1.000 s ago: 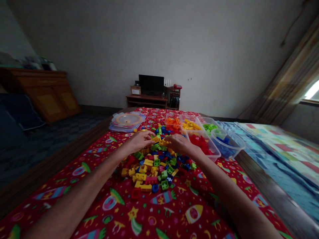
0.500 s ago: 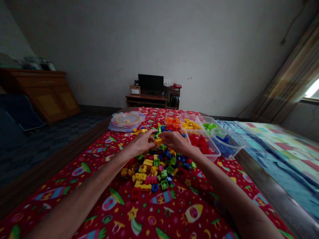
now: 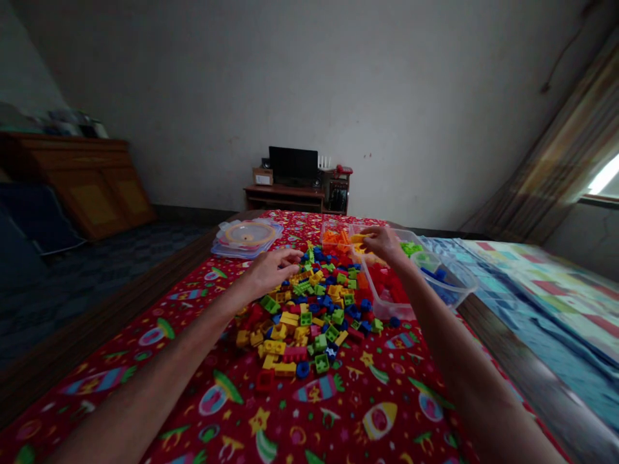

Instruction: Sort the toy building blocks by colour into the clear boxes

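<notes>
A heap of mixed building blocks in yellow, green, blue and red lies in the middle of the table. My left hand hovers at the heap's far left side, fingers loosely apart with nothing seen in them. Over the clear bin of yellow blocks, my right hand pinches a yellow block, and partly covers that bin. Close by stand clear bins of orange blocks, green blocks and red blocks. A round clear tub with blue blocks is right of them.
A red patterned cloth covers the table. Stacked plastic lids lie at the far left. To the right is a bed with a patchwork cover. A monitor stands by the far wall.
My right hand has moved right from beside my left hand over the heap to above the yellow bin, carrying a yellow block. My left hand has shifted slightly left.
</notes>
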{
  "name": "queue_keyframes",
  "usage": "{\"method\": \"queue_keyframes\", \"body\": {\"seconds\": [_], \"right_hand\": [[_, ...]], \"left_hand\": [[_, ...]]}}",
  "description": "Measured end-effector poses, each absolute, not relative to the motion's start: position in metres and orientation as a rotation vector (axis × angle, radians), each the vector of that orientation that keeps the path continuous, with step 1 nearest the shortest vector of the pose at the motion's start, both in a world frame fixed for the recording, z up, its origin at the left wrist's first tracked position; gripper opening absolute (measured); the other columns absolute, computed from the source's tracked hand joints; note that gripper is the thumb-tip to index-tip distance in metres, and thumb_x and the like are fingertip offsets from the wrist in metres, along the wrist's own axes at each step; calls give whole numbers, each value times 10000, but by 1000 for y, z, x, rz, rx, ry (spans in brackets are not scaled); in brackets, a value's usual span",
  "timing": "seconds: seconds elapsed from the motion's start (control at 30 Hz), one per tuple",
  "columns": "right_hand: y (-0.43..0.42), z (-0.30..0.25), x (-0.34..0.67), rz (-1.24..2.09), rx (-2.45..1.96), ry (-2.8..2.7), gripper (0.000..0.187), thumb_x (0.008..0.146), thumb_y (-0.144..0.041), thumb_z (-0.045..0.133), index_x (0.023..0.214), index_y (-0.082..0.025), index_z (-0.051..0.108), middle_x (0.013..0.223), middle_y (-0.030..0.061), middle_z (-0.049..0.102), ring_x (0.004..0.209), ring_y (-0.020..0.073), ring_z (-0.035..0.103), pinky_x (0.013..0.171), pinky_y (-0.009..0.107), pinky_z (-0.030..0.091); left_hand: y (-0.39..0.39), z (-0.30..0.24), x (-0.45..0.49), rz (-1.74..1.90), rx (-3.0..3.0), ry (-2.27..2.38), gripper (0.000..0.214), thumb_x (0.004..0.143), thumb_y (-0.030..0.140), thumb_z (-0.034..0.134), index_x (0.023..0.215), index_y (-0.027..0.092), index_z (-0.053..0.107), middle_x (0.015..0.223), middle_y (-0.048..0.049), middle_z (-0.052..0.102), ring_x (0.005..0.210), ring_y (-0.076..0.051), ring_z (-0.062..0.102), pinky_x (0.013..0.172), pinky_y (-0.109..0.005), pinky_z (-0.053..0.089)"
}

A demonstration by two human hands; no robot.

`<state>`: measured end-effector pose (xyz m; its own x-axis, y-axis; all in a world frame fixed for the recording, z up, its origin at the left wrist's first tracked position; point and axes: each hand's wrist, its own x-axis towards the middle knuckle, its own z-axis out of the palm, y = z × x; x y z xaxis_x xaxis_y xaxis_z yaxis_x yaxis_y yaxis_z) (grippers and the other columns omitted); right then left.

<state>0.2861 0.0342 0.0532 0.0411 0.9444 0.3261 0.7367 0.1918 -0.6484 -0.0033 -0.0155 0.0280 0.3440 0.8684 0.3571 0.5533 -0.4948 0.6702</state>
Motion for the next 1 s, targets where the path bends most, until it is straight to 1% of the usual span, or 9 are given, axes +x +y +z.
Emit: {"method": "queue_keyframes", "body": {"seconds": [0.17,0.27,0.37,0.5,0.6,0.67,0.73,0.83,1.0], "right_hand": [[59,68,316,272,-1914,-1732,405,795,-154,545,1171,-33,634,848,164,735,656,201,709,603,256,526],[49,64,311,161,-1838,-1750,408,823,-154,505,1201,-65,626,873,145,740,699,190,715,660,258,532],[31,54,297,121,-1638,-1796,373,834,-152,457,1136,-97,669,849,116,744,728,171,713,674,239,525],[9,50,282,47,-1457,-1941,303,822,-153,461,979,-119,718,776,95,736,722,171,702,636,223,488],[-4,57,274,-32,-1381,-1949,272,820,-153,466,910,-136,721,747,81,722,703,161,682,628,224,456],[-12,62,269,-24,-1343,-1975,272,810,-136,464,903,-138,720,731,70,710,689,148,664,626,223,436],[-19,67,263,-5,-1327,-2020,276,798,-119,463,898,-136,720,717,61,699,668,136,641,617,222,412],[-26,70,255,-19,-1347,-2070,270,795,-117,465,875,-130,722,670,51,671,607,120,588,581,225,362],[-26,66,246,-80,-1329,-2089,251,815,-151,476,874,-134,720,674,51,650,573,106,516,556,238,291]], "left_hand": [[-15,28,-6,903,2309,1299,351,772,347,549,1044,173,685,989,-71,712,794,-209,675,745,-324,545],[-13,22,-4,829,2490,1324,309,811,329,526,1028,178,686,986,-72,702,836,-205,665,809,-333,536],[-20,16,9,848,2661,1278,329,882,363,483,1078,166,658,1083,-99,676,1002,-227,633,934,-369,492],[-59,15,42,804,2900,998,406,947,395,429,1254,160,553,1305,-118,576,1265,-242,477,1075,-404,388],[-102,13,55,542,3112,632,447,937,437,460,1337,238,485,1439,-54,476,1384,-235,332,1154,-440,264],[-126,6,50,339,3212,372,442,930,450,470,1333,269,490,1462,-12,454,1415,-219,277,1174,-439,218],[-139,-3,37,232,3277,223,418,939,427,458,1328,280,500,1452,17,470,1420,-189,267,1179,-410,210],[-138,-14,12,206,3380,229,399,951,354,441,1336,265,499,1437,31,488,1404,-179,299,1182,-403,205],[-108,-10,-5,194,3544,313,450,873,182,534,1313,270,524,1471,23,444,1396,-195,313,1179,-401,226]]}}
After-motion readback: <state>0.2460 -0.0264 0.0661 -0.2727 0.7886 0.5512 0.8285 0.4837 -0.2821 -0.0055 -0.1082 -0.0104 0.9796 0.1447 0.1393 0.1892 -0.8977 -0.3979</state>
